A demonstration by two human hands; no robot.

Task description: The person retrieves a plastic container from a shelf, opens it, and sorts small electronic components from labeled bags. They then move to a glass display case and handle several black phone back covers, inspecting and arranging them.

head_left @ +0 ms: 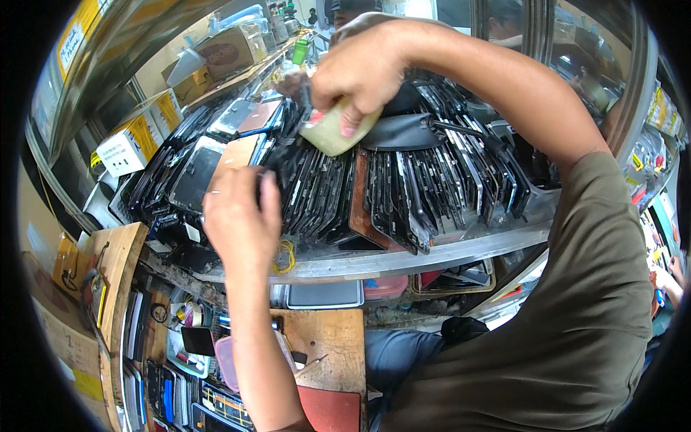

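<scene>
My right hand (360, 79) reaches across the far side of the shelf, fingers closed around a pale yellow curved object (335, 133) whose kind I cannot make out. Just below it stands a tightly packed row of dark phone screens and panels (403, 187), on edge. A black pouch-like piece (399, 133) lies across the top of that row. My left hand (241, 216) is at the row's left part, beside an orange-tan panel (234, 158). Its thumb stands apart from the fingers, and the fingertips are partly hidden. A brown panel (362, 205) sticks out among the dark ones.
A white and yellow box (137, 140) stands at the left, with a cardboard box (227, 54) behind. The metal shelf edge (403, 266) runs in front. Below are a wooden bench (331, 335), a red mat (331, 407) and a basket of small items (188, 353). Glass panes border the right.
</scene>
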